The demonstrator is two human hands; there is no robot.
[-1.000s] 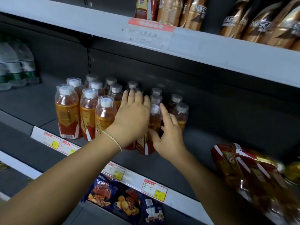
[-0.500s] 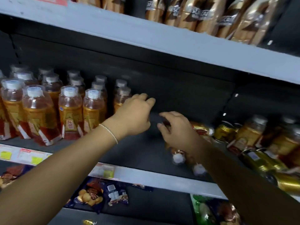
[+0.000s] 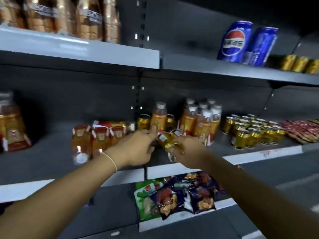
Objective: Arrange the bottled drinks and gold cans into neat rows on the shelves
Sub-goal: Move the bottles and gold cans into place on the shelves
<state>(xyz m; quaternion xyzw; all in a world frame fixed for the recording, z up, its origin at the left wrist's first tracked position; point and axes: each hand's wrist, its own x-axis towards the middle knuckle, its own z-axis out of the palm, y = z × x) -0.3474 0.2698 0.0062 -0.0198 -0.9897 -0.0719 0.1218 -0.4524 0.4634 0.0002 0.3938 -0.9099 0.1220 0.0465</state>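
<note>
Mid shelf [image 3: 51, 157] runs across the whole rack, w/ top shelf [image 3: 86, 50] above and low shelf [image 3: 110, 213] below.

Brown bottles [image 3: 57, 16] crowd the top shelf's left end, blurred. Blue cans [image 3: 234, 42], two of them, stand upright towards its right end, w/ a few small gold tins [image 3: 300, 63] just beside them at the far right.

On the mid shelf, L to R:
- Left bottles [image 3: 12, 121] upright at the far left edge, blurred.
- Lying bottles [image 3: 98, 137], a bunch tipped over left of centre, caps pointing at the front edge.
- Lone bottle [image 3: 158, 118] upright near the back at centre, w/ two back cans [image 3: 144, 121] upright, one either side of it.
- Bottle group [image 3: 202, 119] upright in a tight cluster, right of centre.
- Can block [image 3: 250, 130], gold cans in rows towards the right end.
- Red packets [image 3: 300, 128] flat at the far right.

Snack bags [image 3: 181, 195] sit piled at the low shelf's front edge, below the hands.

Both arms reach in over the mid shelf's front edge at centre. Right hand [image 3: 191, 152] has its fingers wrapped round the held can [image 3: 166, 139], which lies tilted, just in front of the lone bottle and left of the bottle group. Left hand [image 3: 136, 150] is right beside it, fingers stretched towards the can's far end. Can't tell if they grip or only touch, too blurred.

Bracelet [image 3: 110, 159], thin and pale, sits on the left wrist.
</note>
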